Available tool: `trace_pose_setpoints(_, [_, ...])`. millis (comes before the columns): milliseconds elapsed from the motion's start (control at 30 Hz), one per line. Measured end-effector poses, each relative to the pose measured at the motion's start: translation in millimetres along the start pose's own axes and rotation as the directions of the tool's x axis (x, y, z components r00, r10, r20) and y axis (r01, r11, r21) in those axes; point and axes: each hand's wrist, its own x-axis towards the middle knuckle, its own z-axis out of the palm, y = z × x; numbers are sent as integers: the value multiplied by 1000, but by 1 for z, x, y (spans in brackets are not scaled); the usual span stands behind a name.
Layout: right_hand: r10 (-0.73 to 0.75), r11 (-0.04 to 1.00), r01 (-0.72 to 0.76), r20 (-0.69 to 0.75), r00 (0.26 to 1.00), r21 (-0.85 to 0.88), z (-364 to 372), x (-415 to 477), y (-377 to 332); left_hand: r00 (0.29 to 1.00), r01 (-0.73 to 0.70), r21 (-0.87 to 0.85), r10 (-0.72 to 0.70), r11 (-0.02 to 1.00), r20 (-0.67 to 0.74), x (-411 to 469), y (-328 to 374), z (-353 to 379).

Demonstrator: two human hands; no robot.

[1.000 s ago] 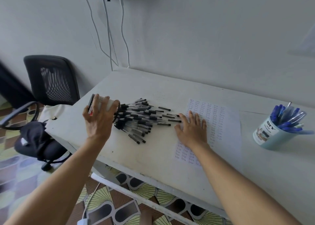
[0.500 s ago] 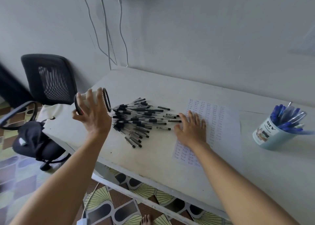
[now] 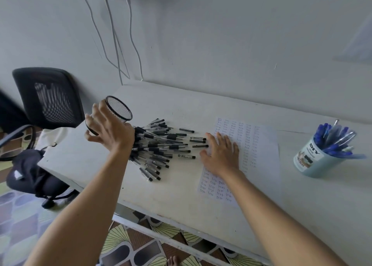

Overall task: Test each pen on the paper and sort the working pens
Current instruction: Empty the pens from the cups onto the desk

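Left hand (image 3: 109, 133) gripped tilted mesh pen cup (image 3: 118, 109), right hand (image 3: 221, 155) lay flat on paper (image 3: 259, 149), black pens (image 3: 161, 145) heaped between.

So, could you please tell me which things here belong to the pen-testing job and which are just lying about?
Job: black pens, test paper, mesh cup gripped by the left hand, right hand flat on the paper, probably the blue cup of blue pens.
Lying about: office chair, black bag, wall cables.

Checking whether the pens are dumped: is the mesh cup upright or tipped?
Tipped. The left hand holds the mesh cup tilted, a round mesh end facing up; black pens lie piled on the table.
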Motion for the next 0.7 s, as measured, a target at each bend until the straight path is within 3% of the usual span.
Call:
trace_pose_setpoints(100, [-1,999,2,-34,999,43,-5,2,3,984,-165,-126,155,978,-87,-7,16,5])
trace_pose_setpoints(167, [-15,993,28,-115,993,116,-9,2,8,940,-337,-260,308,905,-145,-11,27,12])
trace_pose_setpoints(267, [-17,971,74,-244,970,227,-19,1,19,875,-448,-458,483,768,-45,-23,53,25])
trace_pose_setpoints(400, [39,976,32,-318,947,216,-28,4,47,851,-378,-460,497,804,169,-46,99,41])
trace_pose_setpoints(533, [107,994,-108,-194,975,5,-30,7,76,776,-116,-590,443,799,449,-59,132,68])
trace_pose_setpoints(700, [142,986,-148,-87,986,-76,-32,3,89,788,-81,-525,377,847,486,-71,159,103])
